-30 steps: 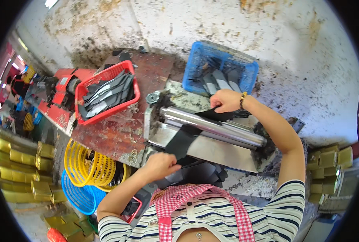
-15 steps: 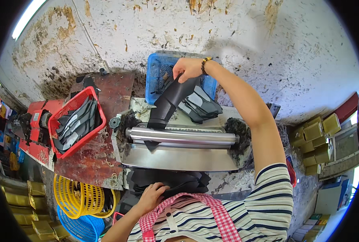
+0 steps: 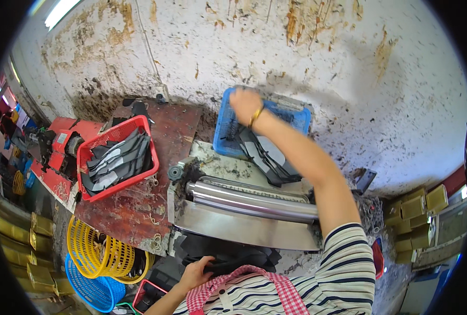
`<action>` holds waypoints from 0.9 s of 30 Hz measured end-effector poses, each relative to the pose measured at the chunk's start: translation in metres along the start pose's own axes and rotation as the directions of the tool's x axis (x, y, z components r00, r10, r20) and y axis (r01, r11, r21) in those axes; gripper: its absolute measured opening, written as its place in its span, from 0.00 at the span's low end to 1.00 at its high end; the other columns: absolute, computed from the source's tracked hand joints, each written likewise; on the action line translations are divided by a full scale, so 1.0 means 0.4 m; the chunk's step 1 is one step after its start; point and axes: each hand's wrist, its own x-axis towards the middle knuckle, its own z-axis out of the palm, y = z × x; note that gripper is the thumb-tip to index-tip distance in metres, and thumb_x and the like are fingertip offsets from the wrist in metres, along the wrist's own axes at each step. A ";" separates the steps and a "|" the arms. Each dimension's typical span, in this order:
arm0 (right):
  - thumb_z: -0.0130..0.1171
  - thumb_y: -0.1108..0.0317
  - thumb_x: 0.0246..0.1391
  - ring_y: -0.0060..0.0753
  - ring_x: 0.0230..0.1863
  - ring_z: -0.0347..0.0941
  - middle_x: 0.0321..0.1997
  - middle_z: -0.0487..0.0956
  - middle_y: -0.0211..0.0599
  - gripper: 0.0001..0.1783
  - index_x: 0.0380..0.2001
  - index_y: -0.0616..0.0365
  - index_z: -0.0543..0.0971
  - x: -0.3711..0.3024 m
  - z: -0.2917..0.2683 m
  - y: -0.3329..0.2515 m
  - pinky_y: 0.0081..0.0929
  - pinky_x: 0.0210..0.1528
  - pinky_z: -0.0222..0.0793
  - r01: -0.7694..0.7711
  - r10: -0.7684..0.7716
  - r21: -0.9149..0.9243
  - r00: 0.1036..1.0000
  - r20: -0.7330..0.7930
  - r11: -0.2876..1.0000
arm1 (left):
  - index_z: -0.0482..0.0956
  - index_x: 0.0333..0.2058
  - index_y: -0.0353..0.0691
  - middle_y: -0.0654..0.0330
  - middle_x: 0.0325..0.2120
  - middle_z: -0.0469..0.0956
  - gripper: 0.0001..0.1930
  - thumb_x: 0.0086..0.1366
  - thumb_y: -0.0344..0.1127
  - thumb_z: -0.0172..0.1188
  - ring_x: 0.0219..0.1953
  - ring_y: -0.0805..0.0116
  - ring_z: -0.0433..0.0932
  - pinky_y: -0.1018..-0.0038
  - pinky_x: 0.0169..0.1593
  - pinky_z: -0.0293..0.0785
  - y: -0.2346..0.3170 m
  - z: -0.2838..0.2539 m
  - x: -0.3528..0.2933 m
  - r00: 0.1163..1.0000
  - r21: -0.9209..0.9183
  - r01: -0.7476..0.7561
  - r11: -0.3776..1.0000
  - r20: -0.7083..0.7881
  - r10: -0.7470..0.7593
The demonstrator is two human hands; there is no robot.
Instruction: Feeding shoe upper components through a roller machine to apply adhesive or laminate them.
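Observation:
My left hand point(image 3: 195, 273) grips the left edge of a stack of black flat cut pieces point(image 3: 231, 253), which lies between my apron and the roller machine. My right arm reaches across the machine. My right hand point(image 3: 246, 106), curled and blurred, is over the left side of a blue plastic basket point(image 3: 221, 128); its fingertips are hidden, so I cannot tell whether it holds anything. Below that hand, black and grey cut pieces point(image 3: 269, 159) lean out of the basket onto the machine's top. The steel rollers point(image 3: 249, 200) have no piece showing between them.
A red basket point(image 3: 152, 172) of grey and black pieces stands on the dark red table point(image 3: 123, 215) at left. Yellow point(image 3: 107, 252) and blue point(image 3: 94, 289) baskets sit below it. A steel plate point(image 3: 249, 226) slopes before the rollers. A stained wall point(image 3: 202, 52) rises behind.
The black piece that my right hand held upright at the rollers is gone from view. That hand has moved farther back over the blue basket. The whole view has shifted and tilted.

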 end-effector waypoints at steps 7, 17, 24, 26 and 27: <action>0.49 0.67 0.49 0.47 0.49 0.67 0.45 0.71 0.47 0.18 0.45 0.58 0.70 -0.229 0.382 -0.189 0.41 0.46 0.67 -0.126 -0.043 0.223 0.778 0.626 0.967 | 0.67 0.46 0.49 0.57 0.35 0.75 0.19 0.55 0.36 0.54 0.40 0.57 0.74 0.64 0.41 0.69 -0.091 0.044 -0.036 0.969 0.499 -0.247 0.831 0.147 0.199; 0.50 0.58 0.56 0.22 0.36 0.71 0.35 0.76 0.34 0.18 0.43 0.60 0.73 -0.501 -0.238 -0.159 0.22 0.40 0.67 -0.463 -0.637 0.876 0.637 0.434 0.134 | 0.66 0.42 0.37 0.58 0.25 0.75 0.18 0.57 0.38 0.58 0.31 0.69 0.75 0.72 0.35 0.69 0.112 -0.089 0.046 0.927 -0.313 -0.017 0.949 0.351 0.132; 0.52 0.59 0.54 0.25 0.34 0.72 0.34 0.77 0.35 0.16 0.40 0.59 0.74 -0.662 -0.247 -0.007 0.24 0.38 0.68 -0.436 -0.337 0.841 0.778 0.531 0.320 | 0.70 0.45 0.33 0.63 0.38 0.75 0.17 0.57 0.32 0.58 0.39 0.76 0.71 0.78 0.45 0.68 0.160 -0.120 0.061 0.962 -0.467 -0.036 0.883 0.223 0.157; 0.53 0.59 0.52 0.32 0.35 0.73 0.34 0.77 0.40 0.16 0.37 0.61 0.75 -0.654 -0.210 0.019 0.29 0.38 0.68 -0.305 -0.283 0.879 0.864 0.418 0.366 | 0.72 0.43 0.33 0.63 0.36 0.76 0.15 0.57 0.33 0.58 0.37 0.78 0.72 0.79 0.42 0.70 0.154 -0.123 0.109 0.949 -0.456 0.029 0.889 0.293 0.119; 0.53 0.59 0.52 0.35 0.35 0.73 0.34 0.77 0.42 0.16 0.36 0.61 0.75 -0.648 -0.188 0.032 0.29 0.38 0.68 -0.241 -0.268 0.881 0.891 0.368 0.408 | 0.74 0.40 0.33 0.64 0.33 0.77 0.13 0.58 0.35 0.58 0.33 0.79 0.73 0.80 0.38 0.71 0.155 -0.122 0.124 0.931 -0.439 0.182 0.880 0.365 -0.011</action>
